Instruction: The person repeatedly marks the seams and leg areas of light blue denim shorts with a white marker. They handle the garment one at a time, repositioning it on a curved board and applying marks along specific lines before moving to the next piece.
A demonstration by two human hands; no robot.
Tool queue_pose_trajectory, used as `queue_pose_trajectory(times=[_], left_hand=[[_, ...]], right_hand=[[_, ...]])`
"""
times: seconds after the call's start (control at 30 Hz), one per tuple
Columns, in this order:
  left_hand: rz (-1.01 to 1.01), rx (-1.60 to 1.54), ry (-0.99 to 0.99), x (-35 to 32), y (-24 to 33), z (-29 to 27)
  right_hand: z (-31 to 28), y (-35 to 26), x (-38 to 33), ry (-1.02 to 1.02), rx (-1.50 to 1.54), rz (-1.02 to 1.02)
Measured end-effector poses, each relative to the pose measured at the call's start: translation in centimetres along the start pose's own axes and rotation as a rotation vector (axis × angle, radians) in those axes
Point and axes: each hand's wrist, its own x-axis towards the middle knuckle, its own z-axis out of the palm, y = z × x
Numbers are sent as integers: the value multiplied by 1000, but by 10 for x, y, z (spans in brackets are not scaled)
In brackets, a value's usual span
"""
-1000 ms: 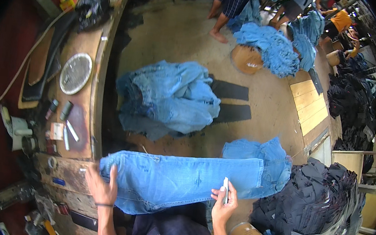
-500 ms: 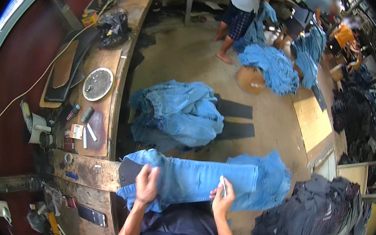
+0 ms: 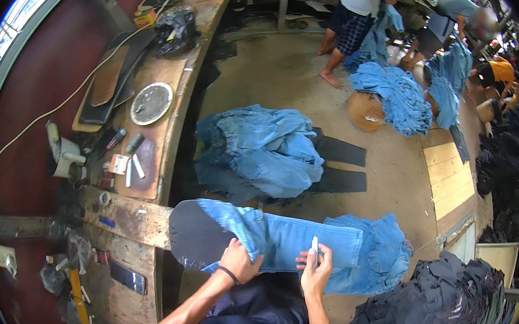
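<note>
A light-blue jeans leg (image 3: pixel 289 236) lies over a dark board with a rounded end (image 3: pixel 193 234) in front of me. The fabric is bunched toward the board's left part, whose end is bare. My left hand (image 3: pixel 239 263) is closed on the bunched denim, fingers partly hidden by its folds. Between the thumb and fingers of my right hand (image 3: pixel 315 274) is a short white stick, like chalk (image 3: pixel 315 242), held upright above the flat leg. More of the jeans (image 3: pixel 383 253) hangs in a crumpled heap at the board's right end.
A pile of jeans (image 3: pixel 267 150) lies beyond the board. Dark cloth pieces (image 3: pixel 428 309) are heaped at right. The wooden bench (image 3: pixel 129 211) at left bears a round tray (image 3: pixel 151 103), white sticks (image 3: pixel 138 166) and a phone (image 3: pixel 128 276). Other people handle denim at the far right.
My left hand has moved right with the denim, baring more of the board's rounded end. My right hand still holds the white stick over the leg. The whole view has shifted slightly.
</note>
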Motion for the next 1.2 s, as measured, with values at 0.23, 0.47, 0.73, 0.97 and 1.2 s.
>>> queue_pose_trajectory(times=[0.23,0.47,0.73,0.97,1.2], left_hand=[[-626,-1014,42,-27,20,22],[-222,-624,-246,5,-5,-7],[-613,-1178,-178,-5,11,30],[-710,-1420,-273,-1,9,10],[-171,-982,-115,17,22,25]], right_hand=[[74,-50,50,-287,-189,-415],[12,-7,-1,72,-741,-196],[21,10,3,-80,-549,-290],[2,5,-4,-173,-351,-302],[6,3,-14,-144,-330,-314]])
